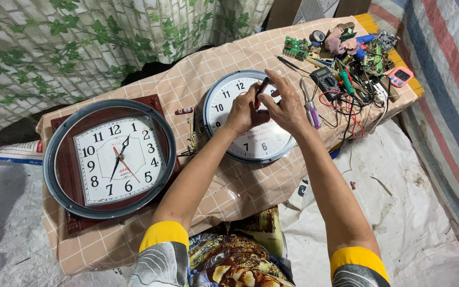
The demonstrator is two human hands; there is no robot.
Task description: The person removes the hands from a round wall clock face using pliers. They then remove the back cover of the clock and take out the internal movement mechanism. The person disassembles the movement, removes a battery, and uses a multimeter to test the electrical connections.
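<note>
White plastic and smooth clear glazing form the round wall clock (251, 119) at the centre of the frame, lying face up on the beige checked tablecloth (197, 79). My left hand (243, 112) rests on its dial with fingers curled together, thumb and fingertips pinching near the centre of the face; whether anything lies between them I cannot tell. My right hand (285, 106), wrist bent inward, is clamped on a slim dark tool with a red tip (262, 87), held tilted over the dial, just beside my left fingers. Both forearms reach up from the lower edge, converging. At left lies a second clock (110, 158): square white dial, grey circular ring, dark red-brown frame. At upper right, well apart, a purple-handled screwdriver (311, 110), a black multimeter (326, 81) and green circuit boards (296, 48) crowd the cloth.
</note>
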